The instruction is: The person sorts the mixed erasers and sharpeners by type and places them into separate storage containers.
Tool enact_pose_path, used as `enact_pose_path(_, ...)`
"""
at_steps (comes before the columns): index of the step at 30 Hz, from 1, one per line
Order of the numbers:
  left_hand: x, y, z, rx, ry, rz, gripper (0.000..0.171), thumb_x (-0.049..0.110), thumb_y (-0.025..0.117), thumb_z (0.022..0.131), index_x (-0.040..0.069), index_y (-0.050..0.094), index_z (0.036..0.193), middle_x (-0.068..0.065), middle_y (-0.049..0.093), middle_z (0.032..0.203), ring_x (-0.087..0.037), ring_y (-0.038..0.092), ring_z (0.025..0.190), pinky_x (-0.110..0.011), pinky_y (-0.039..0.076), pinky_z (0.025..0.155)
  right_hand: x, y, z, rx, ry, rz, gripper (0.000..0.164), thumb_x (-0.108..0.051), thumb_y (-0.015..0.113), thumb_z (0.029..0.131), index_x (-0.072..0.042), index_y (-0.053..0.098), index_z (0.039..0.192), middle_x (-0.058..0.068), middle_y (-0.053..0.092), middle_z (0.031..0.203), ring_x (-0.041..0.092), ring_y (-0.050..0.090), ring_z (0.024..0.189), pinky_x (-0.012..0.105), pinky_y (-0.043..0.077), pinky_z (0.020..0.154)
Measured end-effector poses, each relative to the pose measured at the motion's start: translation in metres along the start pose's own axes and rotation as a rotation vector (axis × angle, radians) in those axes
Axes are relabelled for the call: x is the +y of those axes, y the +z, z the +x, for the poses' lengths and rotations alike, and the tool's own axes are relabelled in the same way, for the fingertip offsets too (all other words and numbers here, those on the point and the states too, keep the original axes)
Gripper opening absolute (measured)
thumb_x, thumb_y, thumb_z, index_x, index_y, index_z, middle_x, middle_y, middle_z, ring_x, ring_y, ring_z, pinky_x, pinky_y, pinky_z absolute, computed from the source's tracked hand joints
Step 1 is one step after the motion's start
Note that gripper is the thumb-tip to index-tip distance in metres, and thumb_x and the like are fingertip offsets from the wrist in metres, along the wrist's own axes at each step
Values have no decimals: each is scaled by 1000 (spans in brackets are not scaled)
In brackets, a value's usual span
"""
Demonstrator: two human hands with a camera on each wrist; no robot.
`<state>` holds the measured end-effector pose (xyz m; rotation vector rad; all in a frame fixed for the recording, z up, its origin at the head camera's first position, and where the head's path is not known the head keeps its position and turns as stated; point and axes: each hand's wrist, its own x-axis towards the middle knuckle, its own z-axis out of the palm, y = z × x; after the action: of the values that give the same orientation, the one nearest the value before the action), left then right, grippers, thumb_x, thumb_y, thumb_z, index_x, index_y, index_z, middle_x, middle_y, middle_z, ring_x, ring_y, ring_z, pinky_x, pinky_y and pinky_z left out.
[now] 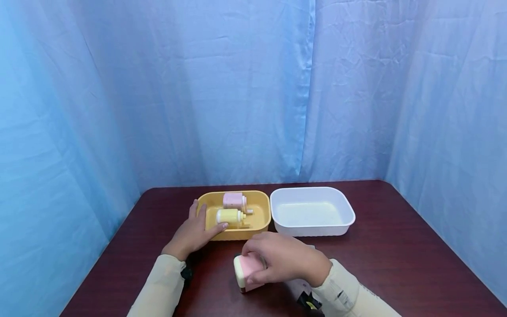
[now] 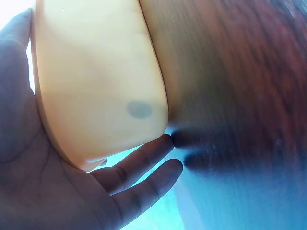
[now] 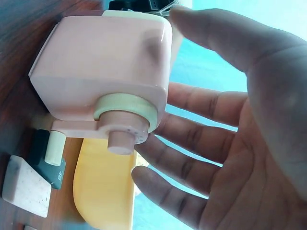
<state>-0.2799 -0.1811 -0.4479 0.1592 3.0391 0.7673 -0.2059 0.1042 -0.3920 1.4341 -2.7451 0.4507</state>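
Note:
My right hand (image 1: 287, 257) grips a pink hand-crank pencil sharpener (image 1: 251, 268) with a cream base, in front of the yellow bin. The right wrist view shows the sharpener's (image 3: 110, 62) cream ring and its crank arm with a cream knob (image 3: 55, 147). At the left end of the yellow bin (image 1: 263, 229), my left hand (image 1: 194, 235) rests with fingers spread and its thumb over the rim. Inside that bin lie a yellow sharpener (image 1: 227, 215) and a pink one (image 1: 232, 200). The left wrist view has the bin's wall (image 2: 100, 72) against the palm.
A white bin (image 1: 313, 230) stands beside the yellow one, on its right. The right wrist view also shows a dark green block (image 3: 57, 172) and a speckled white block (image 3: 29, 187) on the dark red-brown table (image 1: 396, 264). Blue curtains (image 1: 245, 88) hang around the table.

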Motion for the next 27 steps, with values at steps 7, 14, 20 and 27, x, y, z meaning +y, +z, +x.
enact_pose_path(7, 1, 0, -1, -5, 5, 4, 124, 89, 51, 83, 3, 16, 165, -18, -4, 173, -45, 53, 136, -58, 48, 107, -2, 2, -2, -38, 38, 16, 47, -52, 85, 80, -29, 67, 117, -17, 62, 100, -2, 54, 83, 18, 46, 70)
enact_pose_path(14, 1, 0, 0, -6, -5, -6, 124, 89, 52, 83, 4, 16, 165, -16, -5, 173, -44, 53, 135, -58, 48, 106, 0, 5, -1, -42, 29, 12, 48, -48, 87, 78, -30, 66, 117, -18, 61, 97, -3, 54, 81, 17, 46, 69)
enact_pose_path(20, 0, 2, 0, -10, -7, -3, 124, 89, 52, 82, 4, 16, 165, -16, -5, 173, -43, 54, 135, -58, 49, 106, 0, 5, -1, -58, 39, 1, 45, -38, 85, 79, -30, 66, 118, -17, 61, 96, -3, 54, 78, 18, 46, 67)
enact_pose_path(27, 0, 2, 1, 11, 1, -7, 123, 88, 53, 83, 5, 16, 165, -16, -3, 173, -42, 56, 132, -57, 50, 105, -3, 2, -1, -71, 83, -27, 42, -43, 82, 83, -30, 66, 120, -17, 60, 94, -2, 53, 77, 20, 46, 67)
